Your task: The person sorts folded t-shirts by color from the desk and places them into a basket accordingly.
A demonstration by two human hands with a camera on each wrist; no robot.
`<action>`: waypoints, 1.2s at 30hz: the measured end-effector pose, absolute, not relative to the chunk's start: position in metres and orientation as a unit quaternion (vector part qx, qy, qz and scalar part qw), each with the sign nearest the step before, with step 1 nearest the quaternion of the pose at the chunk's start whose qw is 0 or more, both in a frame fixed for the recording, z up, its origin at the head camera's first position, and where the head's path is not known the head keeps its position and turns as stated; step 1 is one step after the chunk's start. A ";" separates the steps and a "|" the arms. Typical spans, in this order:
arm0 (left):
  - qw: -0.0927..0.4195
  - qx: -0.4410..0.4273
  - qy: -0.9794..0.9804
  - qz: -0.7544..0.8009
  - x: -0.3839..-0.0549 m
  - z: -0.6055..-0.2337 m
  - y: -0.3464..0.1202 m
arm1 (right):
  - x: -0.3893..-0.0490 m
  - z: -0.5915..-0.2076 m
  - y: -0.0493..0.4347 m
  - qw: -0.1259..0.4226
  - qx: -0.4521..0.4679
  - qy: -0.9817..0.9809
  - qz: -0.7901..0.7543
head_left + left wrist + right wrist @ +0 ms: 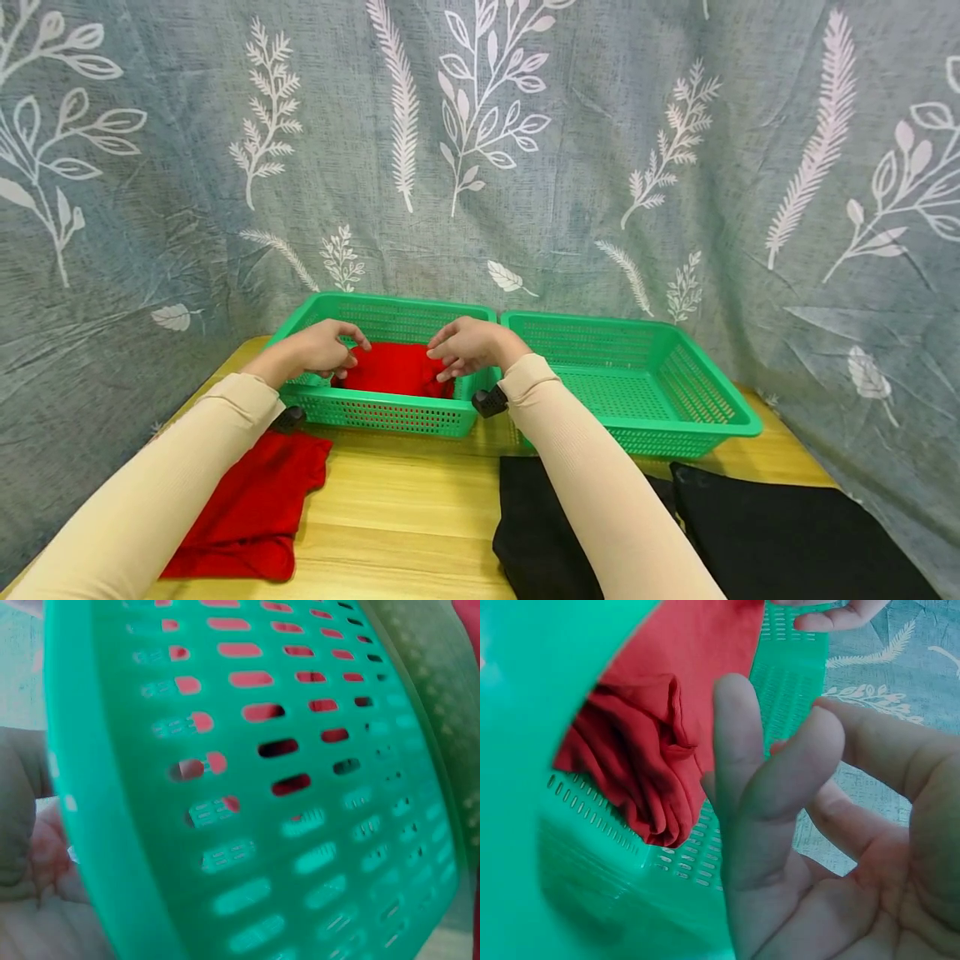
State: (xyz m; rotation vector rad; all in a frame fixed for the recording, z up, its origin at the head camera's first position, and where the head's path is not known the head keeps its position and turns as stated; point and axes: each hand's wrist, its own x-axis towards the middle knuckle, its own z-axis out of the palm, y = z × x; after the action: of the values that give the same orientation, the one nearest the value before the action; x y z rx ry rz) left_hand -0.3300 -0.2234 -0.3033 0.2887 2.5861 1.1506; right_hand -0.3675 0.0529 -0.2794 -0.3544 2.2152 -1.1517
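Note:
A folded red cloth [397, 369] lies in the left green basket [390, 412]. My left hand [324, 346] hovers over the basket's left end, its fingers loosely bent beside the cloth. At the other end is my right hand [471, 343], near the cloth's right edge. In the right wrist view the fingers of the right hand [817, 825] are spread with nothing between them, apart from the bunched folds of the red cloth [652, 750]. The basket wall [247, 787] hides much of the left hand [37, 847] in the left wrist view.
A second green basket [622, 392] stands close on the right. Another red cloth [255, 508] lies on the wooden table [397, 508] at the left, partly under the left forearm. Black cloths [795, 533] lie at the front right. A patterned curtain [562, 167] hangs behind.

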 end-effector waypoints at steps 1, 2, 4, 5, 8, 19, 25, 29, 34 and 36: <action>0.150 0.102 0.899 0.399 -0.329 -0.303 -0.222 | -0.367 -0.279 0.053 0.307 -0.136 0.838 -0.430; 0.151 0.104 0.898 0.399 -0.329 -0.302 -0.221 | -0.367 -0.279 0.053 0.308 -0.138 0.839 -0.427; 0.153 0.110 0.897 0.399 -0.327 -0.300 -0.221 | -0.365 -0.277 0.053 0.310 -0.142 0.841 -0.420; 0.153 0.113 0.897 0.399 -0.326 -0.300 -0.221 | -0.365 -0.277 0.053 0.309 -0.144 0.842 -0.418; 0.152 0.119 0.898 0.395 -0.324 -0.298 -0.222 | -0.362 -0.275 0.053 0.308 -0.156 0.845 -0.408; 0.140 0.127 0.901 0.390 -0.312 -0.299 -0.235 | -0.342 -0.273 0.049 0.295 -0.198 0.855 -0.379; 0.128 0.135 0.894 0.408 -0.300 -0.297 -0.241 | -0.333 -0.273 0.048 0.261 -0.216 0.875 -0.347; 0.123 0.136 0.889 0.420 -0.293 -0.295 -0.247 | -0.327 -0.272 0.045 0.254 -0.234 0.874 -0.342; 0.116 0.147 0.890 0.416 -0.283 -0.297 -0.250 | -0.316 -0.270 0.041 0.249 -0.257 0.866 -0.348; 0.111 0.150 0.889 0.417 -0.278 -0.297 -0.251 | -0.311 -0.270 0.039 0.245 -0.267 0.864 -0.349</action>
State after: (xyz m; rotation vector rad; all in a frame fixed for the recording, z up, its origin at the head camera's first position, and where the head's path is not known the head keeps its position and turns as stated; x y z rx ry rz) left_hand -0.2784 -0.2515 -0.2975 0.4404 2.6122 1.2260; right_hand -0.3115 0.0388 -0.2696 -0.7279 2.3585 -0.9524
